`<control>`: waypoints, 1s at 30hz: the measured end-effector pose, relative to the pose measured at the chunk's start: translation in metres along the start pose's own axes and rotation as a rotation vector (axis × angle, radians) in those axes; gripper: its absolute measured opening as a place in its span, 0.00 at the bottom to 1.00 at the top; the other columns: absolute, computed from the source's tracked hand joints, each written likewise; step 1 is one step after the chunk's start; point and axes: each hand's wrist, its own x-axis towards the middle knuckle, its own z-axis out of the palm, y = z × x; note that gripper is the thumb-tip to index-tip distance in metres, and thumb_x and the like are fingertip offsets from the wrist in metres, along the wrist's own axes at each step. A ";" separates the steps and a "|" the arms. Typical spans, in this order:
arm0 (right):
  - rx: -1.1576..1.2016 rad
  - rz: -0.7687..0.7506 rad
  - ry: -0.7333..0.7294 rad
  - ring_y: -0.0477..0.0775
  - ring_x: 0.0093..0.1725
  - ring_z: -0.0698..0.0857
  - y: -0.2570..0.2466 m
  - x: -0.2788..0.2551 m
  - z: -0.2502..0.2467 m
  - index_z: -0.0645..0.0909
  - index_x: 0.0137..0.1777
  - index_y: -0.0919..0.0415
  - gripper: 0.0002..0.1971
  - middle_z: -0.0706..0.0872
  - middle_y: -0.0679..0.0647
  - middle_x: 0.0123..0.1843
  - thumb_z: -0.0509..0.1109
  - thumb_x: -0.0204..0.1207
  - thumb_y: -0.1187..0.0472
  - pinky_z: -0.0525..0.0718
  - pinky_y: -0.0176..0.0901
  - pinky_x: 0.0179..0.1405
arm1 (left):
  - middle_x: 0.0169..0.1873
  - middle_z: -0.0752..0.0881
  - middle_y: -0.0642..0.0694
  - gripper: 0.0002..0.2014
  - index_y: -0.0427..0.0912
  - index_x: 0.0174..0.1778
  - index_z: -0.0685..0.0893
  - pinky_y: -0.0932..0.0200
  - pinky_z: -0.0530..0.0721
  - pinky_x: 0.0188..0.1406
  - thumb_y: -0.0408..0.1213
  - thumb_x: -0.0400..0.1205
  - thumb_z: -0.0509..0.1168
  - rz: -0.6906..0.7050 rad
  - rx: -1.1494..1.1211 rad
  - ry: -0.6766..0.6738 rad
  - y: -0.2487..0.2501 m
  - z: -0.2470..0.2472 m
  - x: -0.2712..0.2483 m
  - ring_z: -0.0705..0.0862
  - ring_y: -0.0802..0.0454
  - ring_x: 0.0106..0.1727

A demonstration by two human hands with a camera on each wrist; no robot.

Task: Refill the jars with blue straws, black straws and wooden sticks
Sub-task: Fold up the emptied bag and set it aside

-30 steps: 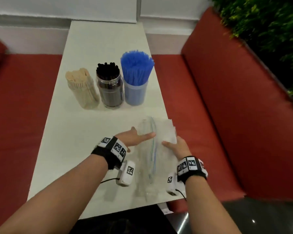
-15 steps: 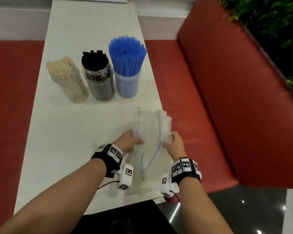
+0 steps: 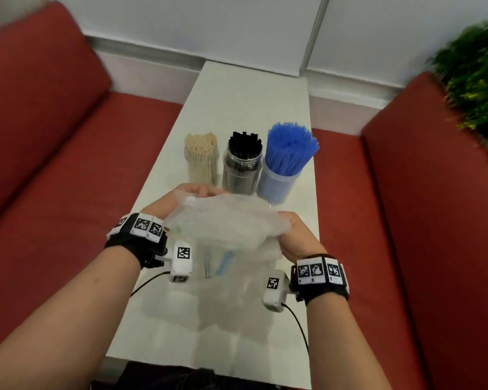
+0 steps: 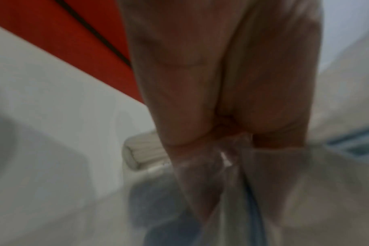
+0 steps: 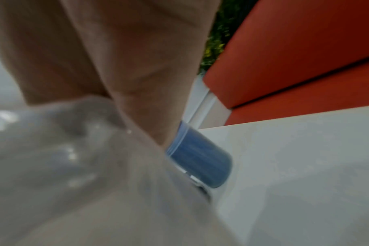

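Three jars stand in a row across the white table (image 3: pixel 248 102): wooden sticks (image 3: pixel 202 157) on the left, black straws (image 3: pixel 243 161) in the middle, blue straws (image 3: pixel 286 157) on the right. Just in front of them both hands hold up a bunch of clear zip bags (image 3: pixel 226 229) above the table. My left hand (image 3: pixel 181 199) grips the bags' left side, and my right hand (image 3: pixel 296 235) grips the right side. The left wrist view shows fingers pinching clear plastic (image 4: pixel 231 166). The blue straw jar (image 5: pixel 198 159) shows past my right fingers (image 5: pixel 137 83).
Red bench seats (image 3: pixel 54 178) run along both sides of the narrow table. A green plant (image 3: pixel 473 88) sits behind the right backrest. A white wall closes the far end.
Both hands have lifted the clear bags off the table and gathered them up toward the jars. The head view has tilted up and shifted.
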 end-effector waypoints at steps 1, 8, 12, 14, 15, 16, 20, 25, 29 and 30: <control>-0.033 -0.024 -0.038 0.63 0.54 0.91 -0.008 0.005 0.009 0.88 0.41 0.76 0.07 0.91 0.66 0.58 0.69 0.70 0.81 0.88 0.50 0.52 | 0.34 0.93 0.44 0.19 0.44 0.12 0.81 0.65 0.88 0.34 0.24 0.68 0.71 -0.018 -0.025 0.014 -0.001 -0.010 -0.008 0.92 0.52 0.36; -0.329 -0.293 -0.027 0.45 0.55 0.90 -0.041 0.037 0.082 0.80 0.17 0.49 0.33 0.91 0.49 0.57 0.61 0.68 0.88 0.85 0.40 0.58 | 0.48 0.94 0.40 0.32 0.38 0.56 0.93 0.52 0.91 0.51 0.65 0.75 0.70 -0.100 -0.280 -0.108 0.004 -0.042 -0.050 0.93 0.45 0.50; -0.214 -0.347 0.111 0.60 0.64 0.87 -0.037 0.057 0.126 0.81 0.23 0.57 0.25 0.90 0.57 0.62 0.62 0.71 0.85 0.84 0.55 0.66 | 0.55 0.87 0.40 0.29 0.42 0.65 0.78 0.43 0.87 0.53 0.39 0.69 0.81 -0.003 -0.026 0.021 -0.007 -0.039 -0.048 0.88 0.43 0.53; -0.104 -0.299 0.050 0.58 0.62 0.88 -0.038 0.063 0.141 0.85 0.28 0.56 0.23 0.91 0.53 0.61 0.62 0.73 0.82 0.86 0.56 0.62 | 0.53 0.83 0.38 0.27 0.47 0.63 0.72 0.45 0.88 0.43 0.31 0.70 0.75 0.088 -0.015 0.156 -0.006 -0.043 -0.050 0.89 0.45 0.46; -0.040 -0.264 -0.022 0.56 0.61 0.88 -0.038 0.065 0.146 0.86 0.29 0.54 0.24 0.90 0.51 0.61 0.61 0.72 0.82 0.86 0.56 0.60 | 0.52 0.82 0.38 0.27 0.49 0.61 0.72 0.48 0.89 0.37 0.29 0.70 0.73 0.140 0.006 0.206 -0.005 -0.046 -0.052 0.89 0.48 0.43; 0.030 -0.219 -0.116 0.55 0.62 0.87 -0.038 0.067 0.150 0.85 0.30 0.53 0.26 0.89 0.49 0.64 0.58 0.70 0.84 0.87 0.57 0.59 | 0.52 0.82 0.39 0.27 0.50 0.59 0.72 0.49 0.89 0.34 0.27 0.69 0.73 0.186 0.039 0.259 -0.003 -0.051 -0.054 0.89 0.50 0.42; 0.043 -0.077 -0.456 0.50 0.76 0.80 -0.040 0.071 0.161 0.86 0.56 0.53 0.27 0.78 0.47 0.79 0.60 0.73 0.84 0.83 0.52 0.69 | 0.47 0.81 0.41 0.22 0.48 0.48 0.75 0.45 0.83 0.43 0.19 0.70 0.73 0.339 0.197 0.489 0.004 -0.078 -0.066 0.81 0.47 0.47; -0.071 0.128 -0.587 0.62 0.83 0.69 -0.046 0.084 0.197 0.56 0.82 0.23 0.54 0.60 0.53 0.88 0.83 0.67 0.61 0.69 0.74 0.78 | 0.37 0.77 0.44 0.18 0.48 0.39 0.73 0.51 0.78 0.34 0.21 0.69 0.70 0.444 0.193 0.554 0.024 -0.114 -0.086 0.77 0.49 0.38; 0.015 0.005 -0.635 0.75 0.77 0.75 -0.042 0.095 0.265 0.61 0.85 0.58 0.41 0.73 0.73 0.78 0.75 0.73 0.73 0.76 0.74 0.74 | 0.35 0.84 0.53 0.23 0.55 0.40 0.84 0.63 0.82 0.33 0.17 0.67 0.66 0.455 0.086 0.400 0.035 -0.129 -0.097 0.83 0.59 0.36; -0.022 0.002 -0.636 0.77 0.76 0.76 -0.042 0.099 0.278 0.65 0.82 0.61 0.38 0.75 0.75 0.76 0.74 0.73 0.74 0.77 0.74 0.73 | 0.38 0.86 0.52 0.26 0.57 0.44 0.88 0.61 0.85 0.35 0.17 0.67 0.64 0.437 -0.006 0.387 0.036 -0.139 -0.102 0.85 0.57 0.40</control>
